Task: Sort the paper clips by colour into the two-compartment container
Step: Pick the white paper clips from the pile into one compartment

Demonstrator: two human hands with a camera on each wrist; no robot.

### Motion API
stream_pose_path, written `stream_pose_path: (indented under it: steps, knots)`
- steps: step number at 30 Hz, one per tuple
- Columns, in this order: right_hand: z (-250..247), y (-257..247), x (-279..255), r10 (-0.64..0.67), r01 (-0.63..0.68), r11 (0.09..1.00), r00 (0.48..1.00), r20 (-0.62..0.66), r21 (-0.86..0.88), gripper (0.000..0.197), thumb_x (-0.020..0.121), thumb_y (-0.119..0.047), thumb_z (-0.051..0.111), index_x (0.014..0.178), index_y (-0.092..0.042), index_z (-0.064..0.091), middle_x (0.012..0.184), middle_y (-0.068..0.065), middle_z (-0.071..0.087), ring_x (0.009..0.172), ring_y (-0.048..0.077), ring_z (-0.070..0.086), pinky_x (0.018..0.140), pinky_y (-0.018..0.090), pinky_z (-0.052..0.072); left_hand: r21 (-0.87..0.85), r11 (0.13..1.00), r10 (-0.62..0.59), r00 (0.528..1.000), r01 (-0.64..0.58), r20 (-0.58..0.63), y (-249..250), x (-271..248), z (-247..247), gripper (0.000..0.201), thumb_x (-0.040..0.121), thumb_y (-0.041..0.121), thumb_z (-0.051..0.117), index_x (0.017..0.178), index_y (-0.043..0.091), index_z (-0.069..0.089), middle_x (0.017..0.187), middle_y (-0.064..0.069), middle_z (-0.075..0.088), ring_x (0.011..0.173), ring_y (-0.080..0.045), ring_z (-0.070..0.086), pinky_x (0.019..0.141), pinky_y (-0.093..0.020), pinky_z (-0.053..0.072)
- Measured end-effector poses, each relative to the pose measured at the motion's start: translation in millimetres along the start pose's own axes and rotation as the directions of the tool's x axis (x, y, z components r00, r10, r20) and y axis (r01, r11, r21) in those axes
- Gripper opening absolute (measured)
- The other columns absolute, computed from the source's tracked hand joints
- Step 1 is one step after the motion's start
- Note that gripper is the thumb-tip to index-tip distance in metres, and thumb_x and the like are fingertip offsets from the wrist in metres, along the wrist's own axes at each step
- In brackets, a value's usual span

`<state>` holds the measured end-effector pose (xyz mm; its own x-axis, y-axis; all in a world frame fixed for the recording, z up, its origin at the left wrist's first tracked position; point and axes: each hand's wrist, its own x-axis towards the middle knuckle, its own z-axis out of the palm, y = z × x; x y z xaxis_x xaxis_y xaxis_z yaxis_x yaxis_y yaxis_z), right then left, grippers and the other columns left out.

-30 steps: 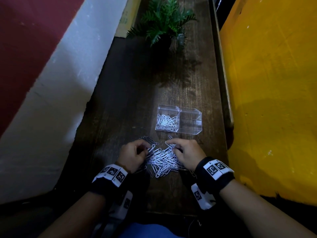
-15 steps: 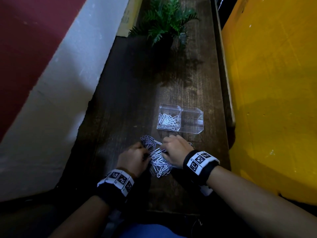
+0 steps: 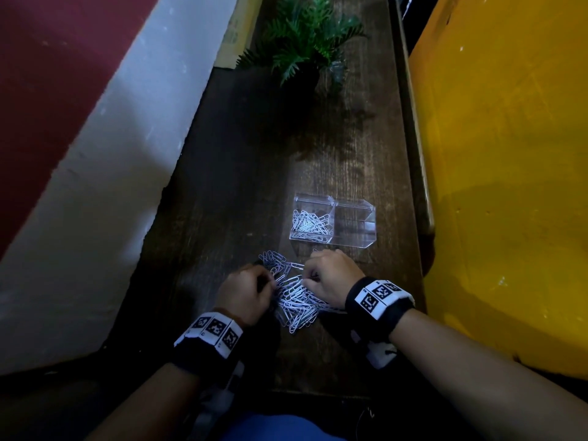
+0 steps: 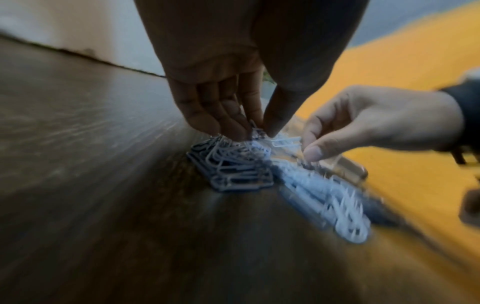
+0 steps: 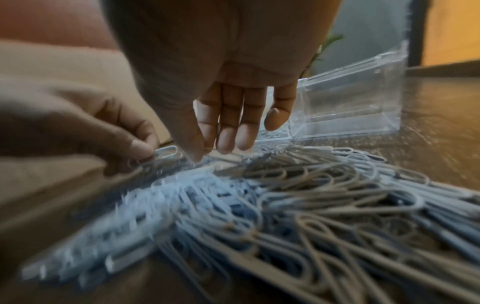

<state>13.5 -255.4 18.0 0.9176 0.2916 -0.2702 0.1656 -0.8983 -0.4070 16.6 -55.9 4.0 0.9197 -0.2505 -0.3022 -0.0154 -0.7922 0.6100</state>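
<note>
The heap of paper clips (image 3: 294,297) lies on the dark wooden table (image 3: 241,186), just at 6 o'clock of the clear two-compartment container (image 3: 354,241), whose left compartment holds white clips while the right looks bare. The left hand (image 3: 243,292) digs in from 9 o'clock, thumb and fingertips pinching clips at the heap's edge; the right hand (image 3: 329,276) comes in from 3 o'clock, thumb and forefinger nipping a clip, other fingers loosely curled. A potted plant (image 3: 305,43) stands at 12 o'clock, well apart.
</note>
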Motion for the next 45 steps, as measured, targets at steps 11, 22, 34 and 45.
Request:
stream_pose_path:
  steps: [11, 22, 34, 45]
  knots:
    - [-22, 14, -10, 0.325, -0.231, 0.539, 0.944, 0.053, 0.810, 0.004, 0.083, -0.007, 0.069, 0.087, -0.004, 0.069, 0.072, 0.005, 0.070, 0.062, 0.010, 0.064, 0.065, 0.024, 0.055, -0.525, 0.850, -0.074, 0.997, 0.044, -0.036, 7, 19, -12, 0.014, 0.080, 0.011, 0.073, 0.085, 0.023, 0.068, 0.074, 0.003, 0.070, 0.070, -0.011, 0.067, 0.076, -0.035, 0.056]
    - [-52, 16, -14, 0.380, -0.125, 0.522, 0.919, -0.100, 0.843, 0.006, 0.081, -0.003, 0.071, 0.087, -0.002, 0.069, 0.076, 0.011, 0.071, 0.061, 0.011, 0.067, 0.060, 0.019, 0.053, -0.327, 0.937, 0.129, 0.992, -0.124, -0.007, 55, 82, -30, 0.019, 0.079, 0.017, 0.076, 0.085, 0.033, 0.069, 0.073, 0.008, 0.070, 0.067, -0.006, 0.067, 0.065, -0.023, 0.054]
    - [-69, 23, 49, 0.093, -0.056, 0.985, 0.969, -0.228, 0.164, 0.008, 0.087, -0.019, 0.065, 0.092, -0.020, 0.071, 0.084, -0.004, 0.071, 0.074, 0.010, 0.063, 0.073, 0.028, 0.055, -0.091, 0.963, 0.233, 0.953, -0.254, -0.192, 48, 82, -28, 0.037, 0.075, 0.008, 0.068, 0.106, 0.028, 0.066, 0.096, 0.012, 0.062, 0.087, -0.008, 0.060, 0.082, -0.025, 0.050]
    - [-61, 13, 41, -0.047, 0.025, 0.983, 0.992, -0.115, -0.183, 0.014, 0.089, -0.027, 0.055, 0.097, -0.024, 0.066, 0.097, -0.007, 0.059, 0.097, 0.015, 0.053, 0.094, 0.038, 0.036, 0.062, 0.983, 0.174, 0.984, -0.172, -0.034, -17, 2, -7, 0.018, 0.079, 0.020, 0.069, 0.092, 0.032, 0.068, 0.092, 0.011, 0.060, 0.079, -0.013, 0.061, 0.070, -0.024, 0.048]
